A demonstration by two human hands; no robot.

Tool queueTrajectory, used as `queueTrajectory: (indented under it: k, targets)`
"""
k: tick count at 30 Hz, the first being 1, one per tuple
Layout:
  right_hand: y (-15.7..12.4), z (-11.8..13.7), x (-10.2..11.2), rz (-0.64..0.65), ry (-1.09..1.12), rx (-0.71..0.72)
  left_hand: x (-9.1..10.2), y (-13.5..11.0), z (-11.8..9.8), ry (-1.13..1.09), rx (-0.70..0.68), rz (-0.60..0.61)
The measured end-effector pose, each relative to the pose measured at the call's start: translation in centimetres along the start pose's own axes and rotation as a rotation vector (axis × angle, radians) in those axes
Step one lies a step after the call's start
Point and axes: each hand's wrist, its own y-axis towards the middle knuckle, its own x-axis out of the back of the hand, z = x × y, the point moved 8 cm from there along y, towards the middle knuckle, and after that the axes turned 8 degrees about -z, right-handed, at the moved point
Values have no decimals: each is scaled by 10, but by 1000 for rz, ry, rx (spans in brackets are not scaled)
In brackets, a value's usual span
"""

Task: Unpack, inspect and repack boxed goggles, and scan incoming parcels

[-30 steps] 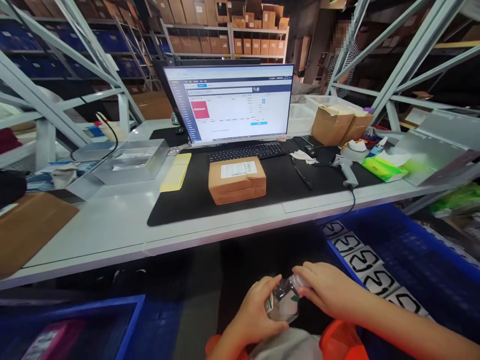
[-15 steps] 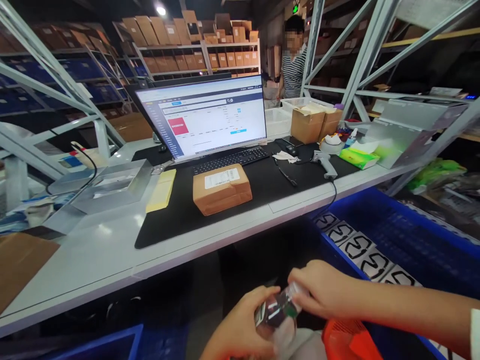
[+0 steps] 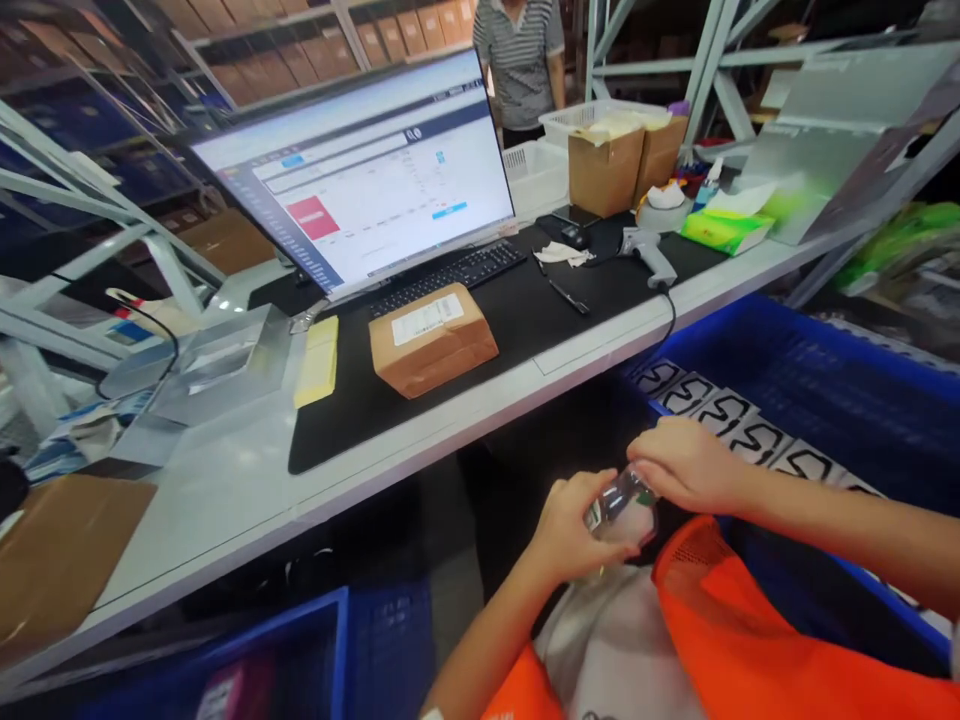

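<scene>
Both hands are in front of my body, below the table's front edge. My left hand [image 3: 574,530] is closed round one side of a small clear plastic package [image 3: 628,512]. Glossy reflections and a patch of green show on it; its contents are too blurred to name. From the other side, my right hand [image 3: 682,465] has its fingers closed on the top corner of the same package. An orange mesh-edged vest [image 3: 750,620] and a light shirt lie just beneath the hands.
A taped cardboard box [image 3: 435,345] sits on the black mat before the monitor [image 3: 375,180]. Barcode scanner [image 3: 649,255], pen and yellow slips [image 3: 319,360] lie nearby. Blue bins [image 3: 825,350] flank me below the table. Someone in a striped shirt [image 3: 521,60] stands behind the table.
The view has tipped downward, and the hands with the package appear higher and farther right. Both hands still hold it. More of the orange vest shows.
</scene>
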Motion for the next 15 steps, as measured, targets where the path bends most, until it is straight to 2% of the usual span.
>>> queueTrajectory:
  k: [2,4,6,8,9,11,13,15]
  targets:
    - [-10,-17,5,30,-66,-112,-17,14,-9,105,-52,-46]
    - [-24,-37,11,75,-103,-290,-34,28,-18,176,-96,-69]
    - [-42,-57,20,105,-122,-463,-49,38,-29,211,-173,-33]
    - [-63,-81,37,83,-149,-625,-49,45,-40,242,-291,-10]
    - [-76,-97,49,53,-175,-718,-40,47,-43,263,-355,-42]
    - [-104,-134,78,-29,-237,-919,1,49,-42,328,-449,-219]
    - [-129,-170,104,-96,-306,-1067,61,48,-29,429,-434,-495]
    - [-145,-199,118,-115,-371,-1115,119,44,-6,594,-312,-715]
